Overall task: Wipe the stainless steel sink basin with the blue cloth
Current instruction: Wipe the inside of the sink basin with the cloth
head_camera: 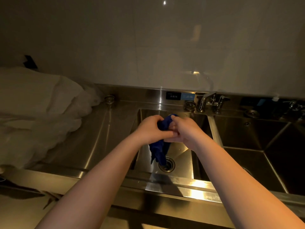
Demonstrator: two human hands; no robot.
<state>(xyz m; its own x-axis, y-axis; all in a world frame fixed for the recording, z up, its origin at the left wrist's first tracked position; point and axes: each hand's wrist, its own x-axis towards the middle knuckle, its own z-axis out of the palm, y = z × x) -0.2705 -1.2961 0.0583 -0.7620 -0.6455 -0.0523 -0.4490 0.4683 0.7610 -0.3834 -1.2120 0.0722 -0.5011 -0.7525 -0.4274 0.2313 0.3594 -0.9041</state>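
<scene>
A dark blue cloth (158,150) is bunched between both hands above the stainless steel sink basin (183,156). My left hand (151,129) grips the cloth from the left. My right hand (184,131) grips it from the right, and the two hands touch each other. One end of the cloth pokes out above the hands; the longer end hangs down toward the round drain (167,164) at the basin floor. The middle of the cloth is hidden inside my fists.
A second, larger basin (257,146) lies to the right behind a steel divider. A faucet (208,101) stands on the back ledge. White plastic bags (38,113) cover the left drainboard. A steel front rim (165,182) runs below my forearms.
</scene>
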